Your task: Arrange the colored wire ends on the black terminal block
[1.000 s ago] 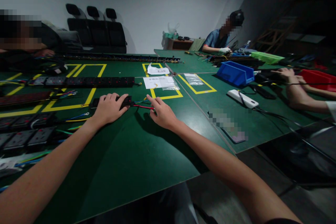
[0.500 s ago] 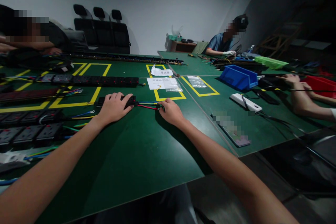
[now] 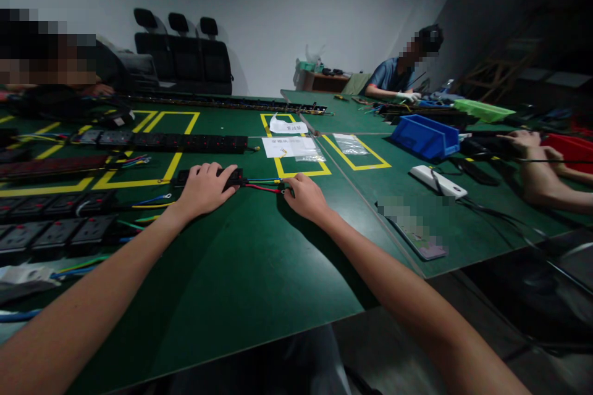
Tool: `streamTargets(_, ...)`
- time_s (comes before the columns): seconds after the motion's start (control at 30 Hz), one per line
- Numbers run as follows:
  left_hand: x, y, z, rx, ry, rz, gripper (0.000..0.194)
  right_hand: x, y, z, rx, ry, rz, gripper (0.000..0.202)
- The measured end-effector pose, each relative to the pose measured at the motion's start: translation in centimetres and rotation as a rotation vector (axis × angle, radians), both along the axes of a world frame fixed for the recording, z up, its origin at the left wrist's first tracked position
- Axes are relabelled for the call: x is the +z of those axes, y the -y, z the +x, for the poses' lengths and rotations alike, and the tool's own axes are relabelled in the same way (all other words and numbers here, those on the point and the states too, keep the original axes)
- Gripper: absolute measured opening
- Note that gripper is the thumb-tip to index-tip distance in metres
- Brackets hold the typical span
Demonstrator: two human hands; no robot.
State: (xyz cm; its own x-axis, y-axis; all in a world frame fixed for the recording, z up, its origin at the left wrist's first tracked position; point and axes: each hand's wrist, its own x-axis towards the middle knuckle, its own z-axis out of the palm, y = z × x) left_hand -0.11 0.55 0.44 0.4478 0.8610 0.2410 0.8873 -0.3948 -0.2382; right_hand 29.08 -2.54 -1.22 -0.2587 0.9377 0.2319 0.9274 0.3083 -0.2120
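Because the socket strip lies on the tabletop under the left hand, clamped over it, while the right hand pinches its wires near their ends, a sharp tug, I think, could strain them or skid the strip. It looks hard and boxy, the wires thin, the tabletop smooth.

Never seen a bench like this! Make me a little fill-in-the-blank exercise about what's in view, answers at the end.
The left hand is on a socket strip whose colour is ____.
Of the wires that run from it to the right hand, the one nearest the person's body is ____.
The tape rectangles on the green table are ____.
The bin nearest the white block is ____.

Missing words: black; red; yellow; blue.
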Motion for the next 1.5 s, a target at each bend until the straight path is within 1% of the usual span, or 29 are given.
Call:
streamTargets(0.27,0.06,-0.02,-0.01,0.006,-0.006,-0.007,0.066,-0.3,-0.08,0.19,-0.016,-0.068,0.016,0.049)
streamTargets(0.4,0.19,0.17,0.1,0.018,-0.018,-0.006,0.065,-0.52,-0.13,0.12,0.031,-0.133,0.051,0.053)
streamTargets(0.47,0.23,0.26,0.16,0.019,-0.016,-0.003,0.065,-0.63,-0.18,0.11,0.059,-0.156,0.081,0.048)
streamTargets(0.57,0.21,0.35,0.24,0.018,-0.017,-0.001,0.064,-0.67,-0.24,0.19,0.074,-0.124,0.098,0.029)
streamTargets(0.63,0.17,0.39,0.27,0.02,-0.02,0.004,0.064,-0.64,-0.27,0.29,0.078,-0.085,0.077,0.026)
streamTargets(0.73,0.09,0.4,0.29,0.021,-0.018,0.013,0.063,-0.64,-0.29,0.38,0.066,-0.063,0.07,0.027)
streamTargets(0.9,0.07,0.36,0.31,0.026,-0.014,-0.001,0.064,-0.7,-0.13,0.24,0.019,-0.116,0.132,0.036)
streamTargets(1.0,0.17,0.39,0.32,0.027,-0.001,-0.016,0.065,-0.62,0.04,0.11,0.015,-0.114,0.137,0.034)
streamTargets(1.1,0.31,0.45,0.33,0.02,0.016,-0.033,0.067,-0.51,0.08,0.08,0.017,-0.05,0.105,0.029)
streamTargets(1.23,0.41,0.54,0.37,0.013,0.021,-0.029,0.067,-0.39,-0.01,0.13,0.022,0.032,0.036,0.032)
streamTargets(1.5,0.28,0.48,0.32,0.005,0.021,-0.008,0.067,-0.24,0.03,0.1,0.015,0.044,0.015,0.036)
